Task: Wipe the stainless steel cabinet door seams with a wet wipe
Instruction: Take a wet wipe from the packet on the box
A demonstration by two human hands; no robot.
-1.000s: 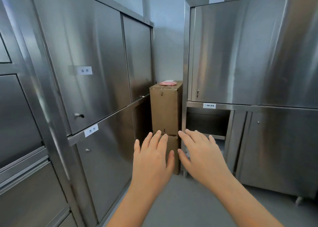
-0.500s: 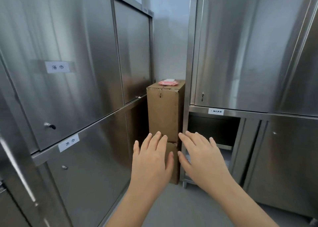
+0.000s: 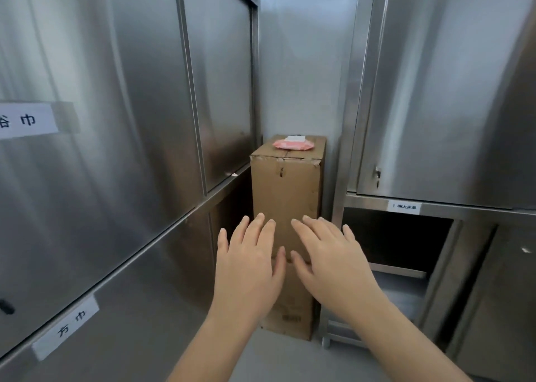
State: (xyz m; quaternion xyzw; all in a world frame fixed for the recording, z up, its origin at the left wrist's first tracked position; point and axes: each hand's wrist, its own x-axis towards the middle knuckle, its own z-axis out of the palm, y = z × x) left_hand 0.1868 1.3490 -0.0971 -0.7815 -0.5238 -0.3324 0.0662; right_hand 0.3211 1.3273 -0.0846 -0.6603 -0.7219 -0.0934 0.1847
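A pink pack of wet wipes lies on top of a tall cardboard box in the corner ahead. Stainless steel cabinets stand on both sides: sliding doors on the left with a vertical seam, and a hinged door on the right. My left hand and my right hand are held out side by side in front of the box, palms down, fingers straight and spread. Both hold nothing and are well below the wipes.
The right cabinet has a dark open compartment beneath its upper door, with a lower door beside it. White paper labels are stuck on the left cabinet. Grey floor runs between the cabinets.
The view has moved forward toward the corner, so the box and wipes look larger and closer. Both hands keep the same open, outstretched pose.
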